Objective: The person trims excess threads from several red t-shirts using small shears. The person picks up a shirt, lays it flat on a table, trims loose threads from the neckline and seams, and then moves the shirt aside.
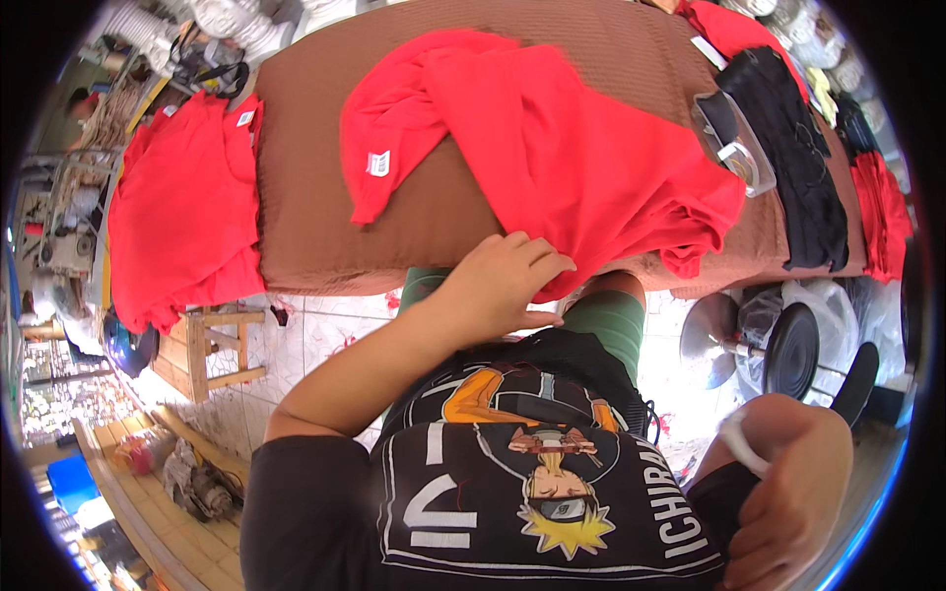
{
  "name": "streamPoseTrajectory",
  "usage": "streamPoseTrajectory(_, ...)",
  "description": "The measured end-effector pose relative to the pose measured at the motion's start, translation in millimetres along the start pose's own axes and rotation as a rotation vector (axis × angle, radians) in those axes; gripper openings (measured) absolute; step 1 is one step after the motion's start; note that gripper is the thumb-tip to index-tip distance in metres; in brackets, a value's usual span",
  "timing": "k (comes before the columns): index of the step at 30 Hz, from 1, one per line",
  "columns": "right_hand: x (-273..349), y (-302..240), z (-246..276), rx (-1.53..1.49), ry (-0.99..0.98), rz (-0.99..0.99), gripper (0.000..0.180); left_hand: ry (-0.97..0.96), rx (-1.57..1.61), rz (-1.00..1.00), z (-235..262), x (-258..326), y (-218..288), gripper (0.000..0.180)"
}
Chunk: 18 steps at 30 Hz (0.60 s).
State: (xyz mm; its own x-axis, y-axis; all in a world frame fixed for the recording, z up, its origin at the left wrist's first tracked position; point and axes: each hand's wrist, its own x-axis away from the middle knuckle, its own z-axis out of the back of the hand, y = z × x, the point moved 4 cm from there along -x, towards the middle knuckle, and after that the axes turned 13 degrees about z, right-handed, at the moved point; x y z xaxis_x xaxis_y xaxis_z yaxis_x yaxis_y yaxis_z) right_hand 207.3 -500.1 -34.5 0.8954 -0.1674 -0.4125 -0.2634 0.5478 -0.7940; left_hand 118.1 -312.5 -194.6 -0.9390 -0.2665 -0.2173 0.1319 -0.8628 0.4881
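A red knit garment (552,138) lies loosely bunched across a brown-covered table (315,197), with a white tag on one of its parts. At its near edge is my left hand (503,281), its fingers resting on the hanging cloth and its thumb apart below them. My right hand (774,517) is drawn up by my right shoulder, blurred, its fingers curled. A white band-like thing (744,443) shows beside it; whether it is worn or held is unclear.
More red garments (187,207) are piled left of the table. On the right lie black garments (788,158) and a clear plastic tray (734,143). A wooden stool (212,350) stands below left; a round black disc (791,350) stands at right.
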Motion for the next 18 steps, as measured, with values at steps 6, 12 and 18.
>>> streamPoseTrajectory(6, 37, -28, 25, 0.313, 0.294, -0.464, 0.021, -0.013, 0.203, 0.140, 10, -45, -28, 0.009)
streamPoseTrajectory(12, 127, -6, 112, 0.654, 0.993, -0.956, 0.013, -0.069, 0.088, 0.186, 52, -66, -11, 0.024)
streamPoseTrajectory(18, 168, 3, 91, 0.761, 1.330, -0.747, 0.013, -0.202, -0.083, 0.085, -22, -46, -19, 0.032)
